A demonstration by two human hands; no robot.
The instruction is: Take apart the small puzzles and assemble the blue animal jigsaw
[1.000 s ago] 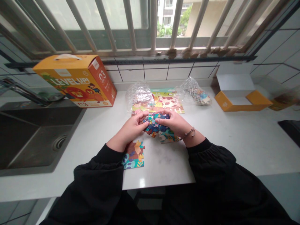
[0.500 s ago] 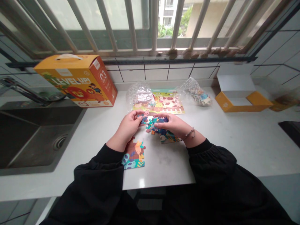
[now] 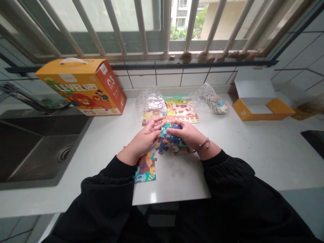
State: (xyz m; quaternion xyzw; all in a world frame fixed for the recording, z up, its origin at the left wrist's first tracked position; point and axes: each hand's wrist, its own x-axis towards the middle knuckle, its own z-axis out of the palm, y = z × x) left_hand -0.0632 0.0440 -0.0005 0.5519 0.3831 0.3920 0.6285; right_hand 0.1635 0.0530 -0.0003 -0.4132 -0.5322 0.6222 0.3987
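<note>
My right hand [image 3: 190,134] is closed on several colourful jigsaw puzzle pieces [image 3: 166,130], mostly teal and dark blue. My left hand [image 3: 146,139] meets their left edge, with thumb and forefinger pinched on a puzzle piece that is largely hidden; its other fingers stretch out above. Just below the hands shows a dark blue puzzle piece [image 3: 161,147]. A joined brown and teal puzzle section [image 3: 146,168] lies by my left wrist, partly covered by it. Under my right hand is another puzzle section [image 3: 181,149] with dark and leafy patterns.
Behind my hands lies a farm-animal puzzle [image 3: 181,109], with crumpled bubble wrap [image 3: 151,103] over its left part. A clear bag of pieces [image 3: 215,103] is to its right. An orange carton [image 3: 81,89], a sink [image 3: 37,148] and an opened yellow box [image 3: 255,113] flank the counter.
My left hand has moved right, up to the pieces in my right hand, and its fingers have stretched out. The dark blue piece below now shows apart from the held ones.
</note>
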